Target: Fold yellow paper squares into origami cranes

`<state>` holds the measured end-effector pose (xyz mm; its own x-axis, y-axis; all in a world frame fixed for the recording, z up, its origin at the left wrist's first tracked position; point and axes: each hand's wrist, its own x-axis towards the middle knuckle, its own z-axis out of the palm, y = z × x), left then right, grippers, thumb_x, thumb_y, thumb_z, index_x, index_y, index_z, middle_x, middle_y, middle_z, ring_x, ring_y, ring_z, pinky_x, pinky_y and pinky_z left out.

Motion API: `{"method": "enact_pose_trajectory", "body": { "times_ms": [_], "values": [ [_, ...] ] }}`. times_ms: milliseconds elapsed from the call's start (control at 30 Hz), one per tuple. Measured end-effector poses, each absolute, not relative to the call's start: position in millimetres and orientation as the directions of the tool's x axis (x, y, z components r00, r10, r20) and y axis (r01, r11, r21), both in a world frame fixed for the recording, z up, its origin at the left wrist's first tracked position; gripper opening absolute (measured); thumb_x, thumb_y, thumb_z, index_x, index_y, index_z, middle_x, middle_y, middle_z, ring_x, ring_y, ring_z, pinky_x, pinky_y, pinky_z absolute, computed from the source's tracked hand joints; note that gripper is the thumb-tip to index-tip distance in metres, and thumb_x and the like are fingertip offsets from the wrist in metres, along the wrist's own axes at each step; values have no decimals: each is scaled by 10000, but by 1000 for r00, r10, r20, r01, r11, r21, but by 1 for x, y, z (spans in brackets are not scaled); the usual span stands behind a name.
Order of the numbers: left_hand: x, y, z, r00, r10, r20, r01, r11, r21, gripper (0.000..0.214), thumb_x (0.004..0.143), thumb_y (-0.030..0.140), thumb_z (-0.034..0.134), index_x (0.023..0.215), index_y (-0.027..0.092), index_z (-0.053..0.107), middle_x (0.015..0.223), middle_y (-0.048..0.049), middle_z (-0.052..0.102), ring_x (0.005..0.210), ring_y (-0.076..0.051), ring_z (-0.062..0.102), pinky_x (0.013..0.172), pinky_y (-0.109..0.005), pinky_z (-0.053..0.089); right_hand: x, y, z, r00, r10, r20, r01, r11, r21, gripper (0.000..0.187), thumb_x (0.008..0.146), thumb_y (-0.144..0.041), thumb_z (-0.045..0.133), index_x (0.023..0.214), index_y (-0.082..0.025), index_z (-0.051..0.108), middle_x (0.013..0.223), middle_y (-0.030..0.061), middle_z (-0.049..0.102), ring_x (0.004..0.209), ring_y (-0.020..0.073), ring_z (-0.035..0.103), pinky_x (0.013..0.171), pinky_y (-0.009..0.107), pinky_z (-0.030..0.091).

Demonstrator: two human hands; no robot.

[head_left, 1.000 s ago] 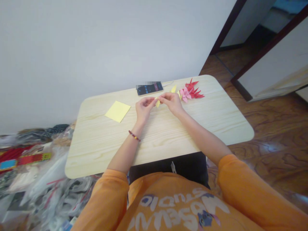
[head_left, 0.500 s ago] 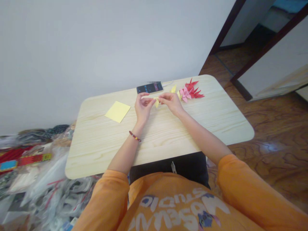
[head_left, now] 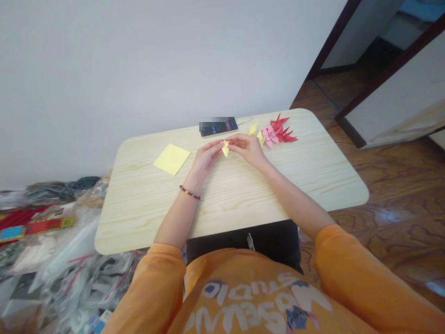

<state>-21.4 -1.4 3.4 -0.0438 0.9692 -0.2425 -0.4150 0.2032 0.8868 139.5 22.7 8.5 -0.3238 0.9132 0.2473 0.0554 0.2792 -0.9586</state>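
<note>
Now that the left hand has angled outward at the wrist, it and the right hand pinch the folded yellow paper between them.

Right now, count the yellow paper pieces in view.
4: a square sheet on the table, one folded piece pinched between the left hand and right hand, two folded pieces beside the pink origami. More may be hidden.

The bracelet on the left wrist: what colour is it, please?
The bracelet is dark red with some yellow, seen in the head view.
</note>
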Motion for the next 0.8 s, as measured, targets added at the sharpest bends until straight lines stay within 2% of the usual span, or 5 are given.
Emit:
{"method": "enact_pose_trajectory", "body": {
  "times_ms": [167, 400, 500, 600, 800],
  "values": [
    [-22, -1, 3, -91, 939, -331, -469, 253, 847, 142, 662, 138, 772, 779, 152, 695, 779, -28, 702, 652, -77, 625, 685, -201, 533, 142, 22, 8, -344, 836, 428, 236, 518, -822, 113, 751, -272, 672, 811, -204, 741, 972, 56, 678, 856, 162, 636, 732, 284, 536],
    [-14, -8, 13, -142, 924, -355, -455, 257, 853, 90, 719, 158, 735, 748, 135, 652, 645, 7, 660, 532, -44, 574, 526, -141, 462, 141, 25, 0, -425, 686, 591, 285, 721, -631, 135, 726, -214, 717, 860, -204, 732, 961, 48, 690, 908, 184, 647, 846, 347, 518],
    [-13, -8, 13, -125, 942, -312, -452, 226, 863, 82, 782, 213, 690, 806, 137, 670, 706, -10, 684, 603, -60, 615, 606, -156, 502, 142, 26, -1, -381, 697, 607, 318, 715, -623, 90, 729, -229, 726, 816, -205, 730, 920, 45, 691, 888, 184, 650, 837, 345, 520],
    [-14, -7, 13, -64, 959, -277, -454, 219, 863, 138, 802, 215, 667, 923, 151, 688, 858, -35, 718, 765, -97, 666, 786, -216, 534, 144, 27, 0, -302, 720, 624, 318, 694, -646, 58, 741, -239, 719, 778, -195, 726, 886, 44, 688, 806, 165, 645, 772, 324, 534],
    [-15, -8, 15, 36, 987, -155, -427, 155, 891, 229, 770, 166, 682, 999, 174, 688, 1048, -45, 712, 1071, -159, 633, 1013, -310, 457, 143, 27, 2, -210, 803, 557, 236, 595, -769, 155, 745, -342, 716, 789, -194, 716, 894, 48, 682, 780, 153, 643, 742, 310, 561]
  ]
}}
